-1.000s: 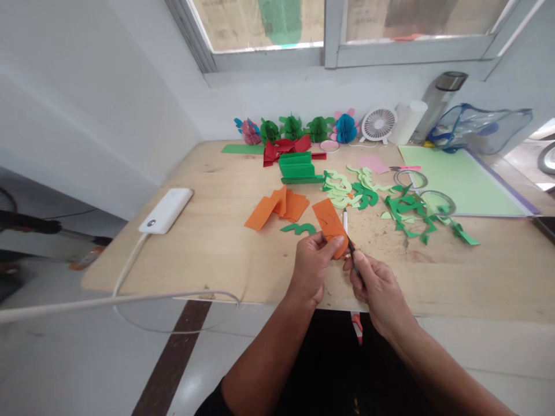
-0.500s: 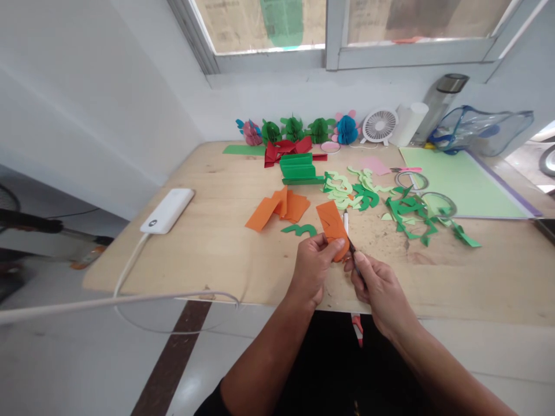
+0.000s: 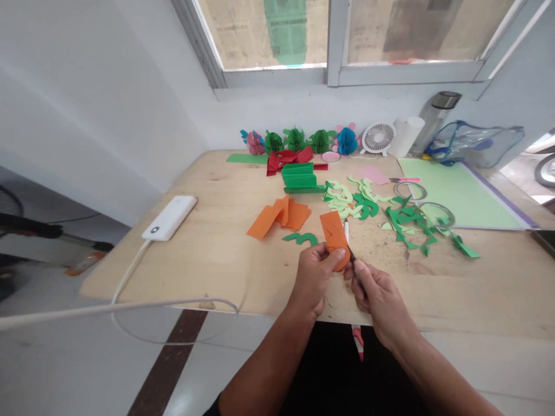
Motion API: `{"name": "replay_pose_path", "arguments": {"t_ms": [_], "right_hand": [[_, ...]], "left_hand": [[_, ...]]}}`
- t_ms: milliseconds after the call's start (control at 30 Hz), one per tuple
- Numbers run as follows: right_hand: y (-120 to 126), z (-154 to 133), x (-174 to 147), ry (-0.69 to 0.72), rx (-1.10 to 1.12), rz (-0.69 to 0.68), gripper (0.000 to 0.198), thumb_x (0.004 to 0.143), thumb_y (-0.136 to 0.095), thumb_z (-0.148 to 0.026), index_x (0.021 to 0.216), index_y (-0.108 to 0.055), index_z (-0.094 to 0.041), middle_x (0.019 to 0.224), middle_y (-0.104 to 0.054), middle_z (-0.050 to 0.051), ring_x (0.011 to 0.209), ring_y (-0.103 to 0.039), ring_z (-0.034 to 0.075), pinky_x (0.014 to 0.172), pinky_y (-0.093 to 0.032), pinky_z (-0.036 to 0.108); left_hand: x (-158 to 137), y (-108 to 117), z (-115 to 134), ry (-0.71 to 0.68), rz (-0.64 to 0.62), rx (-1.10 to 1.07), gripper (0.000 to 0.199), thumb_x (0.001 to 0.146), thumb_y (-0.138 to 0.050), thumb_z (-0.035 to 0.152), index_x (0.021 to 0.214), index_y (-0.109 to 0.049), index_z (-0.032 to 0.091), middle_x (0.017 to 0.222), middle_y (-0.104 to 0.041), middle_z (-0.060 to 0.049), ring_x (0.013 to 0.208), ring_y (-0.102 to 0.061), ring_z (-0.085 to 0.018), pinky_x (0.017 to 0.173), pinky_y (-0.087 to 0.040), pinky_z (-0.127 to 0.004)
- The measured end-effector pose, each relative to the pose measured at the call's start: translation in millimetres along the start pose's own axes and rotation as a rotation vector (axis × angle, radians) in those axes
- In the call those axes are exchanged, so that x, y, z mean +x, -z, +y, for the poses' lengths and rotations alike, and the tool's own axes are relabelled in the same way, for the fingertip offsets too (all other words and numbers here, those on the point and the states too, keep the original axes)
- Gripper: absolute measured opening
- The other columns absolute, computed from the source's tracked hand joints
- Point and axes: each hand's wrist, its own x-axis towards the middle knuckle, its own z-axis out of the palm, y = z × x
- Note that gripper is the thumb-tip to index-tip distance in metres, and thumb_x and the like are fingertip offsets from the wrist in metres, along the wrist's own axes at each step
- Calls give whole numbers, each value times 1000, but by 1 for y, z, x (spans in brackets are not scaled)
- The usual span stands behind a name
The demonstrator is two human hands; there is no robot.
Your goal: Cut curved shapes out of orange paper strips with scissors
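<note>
Between thumb and fingers, my left hand [image 3: 315,271] pinches an orange paper piece [image 3: 332,228] with a curved line drawn on it and a rounded lower end. My right hand [image 3: 376,289] grips a pair of small dark scissors [image 3: 354,264]; their blades meet the paper's right edge, and the handles are mostly hidden by my fingers. Just behind the paper lies a white pen [image 3: 346,228] with a dark tip. To the left are folded orange paper strips [image 3: 284,215] and a wavy green cutout [image 3: 302,238].
Green paper scraps [image 3: 410,222] and pale green cutouts [image 3: 340,195] lie to the right, with tape rolls [image 3: 436,214] beside them. Folded green paper [image 3: 299,176] and red paper [image 3: 290,157] sit further back. A small fan [image 3: 378,137] stands by the wall. A white power bank [image 3: 170,217] with a cable is at left.
The view has tilted up slightly, so everything sits a little lower in the picture. Both hands keep their hold on the paper and scissors, with hardly any other movement.
</note>
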Motion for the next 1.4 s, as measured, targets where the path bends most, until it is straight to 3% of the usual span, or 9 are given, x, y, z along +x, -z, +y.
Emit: {"name": "replay_pose_path", "arguments": {"t_ms": [1400], "right_hand": [[13, -3, 4, -6, -160, -23, 50, 77, -56, -67, 70, -58, -17, 44, -28, -10, 39, -18, 6, 39, -13, 22]], "left_hand": [[4, 7, 3, 20, -58, 79, 14, 66, -70, 26, 61, -66, 13, 57, -62, -1, 57, -55, -12, 61, -44, -25]]}}
